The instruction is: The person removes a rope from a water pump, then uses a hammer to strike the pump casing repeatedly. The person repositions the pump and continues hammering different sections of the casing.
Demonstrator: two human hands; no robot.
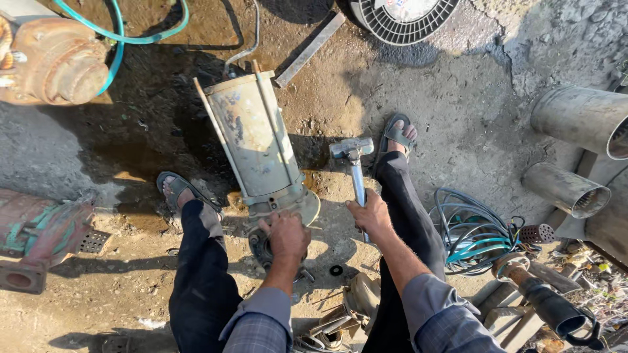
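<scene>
**Hammer in your right hand, left hand on the pump motor's near end**

Your left hand rests on the near end of the grey cylindrical pump motor, fingers curled together over the flange; whether they grip anything beneath is hidden. The motor lies on the dirt ground between your feet, its long body running away from you toward 11 o'clock, with thin tie rods along its sides.

Your right hand is clamped around the metal handle of a hammer, fingers wrapped tight. The hammer head sits at 12 o'clock from that hand, just right of the motor body and apart from it.

A coil of blue and grey cable lies at 3 o'clock from your right hand. A rusty pump housing sits far off at 10 o'clock, and a round fan guard at 1 o'clock.
</scene>
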